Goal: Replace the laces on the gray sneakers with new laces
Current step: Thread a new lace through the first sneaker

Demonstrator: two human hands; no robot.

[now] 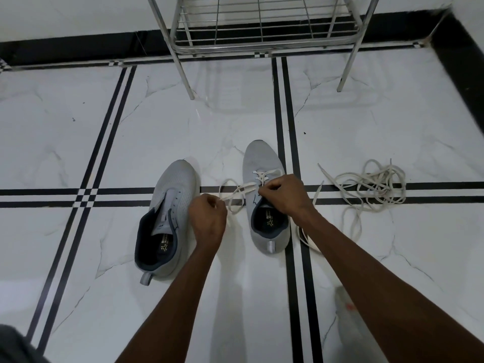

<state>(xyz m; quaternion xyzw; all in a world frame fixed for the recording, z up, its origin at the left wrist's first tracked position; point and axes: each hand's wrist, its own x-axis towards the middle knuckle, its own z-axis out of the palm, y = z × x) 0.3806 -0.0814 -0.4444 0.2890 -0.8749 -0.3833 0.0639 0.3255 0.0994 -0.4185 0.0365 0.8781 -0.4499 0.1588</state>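
Your right hand (281, 193) pinches a flat white lace (237, 191) at the eyelets of the right gray knit sneaker (262, 158), where two rows are already crossed. Your left hand (208, 216) grips the lace's other end between the shoes. The left gray knit sneaker (178, 184) stands unlaced beside it. A tangled pile of white laces (372, 187) lies on the white marble floor (78, 127), near a chrome wire rack (262, 27).

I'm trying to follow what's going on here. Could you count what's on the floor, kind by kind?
Gray sneakers: 2, the unlaced sneaker and the half-laced sneaker
Lace being threaded: 1, with the left hand and right hand gripping it
Loose lace pile: 1; how many laces it holds I cannot tell
Metal rack: 1
Total: 5
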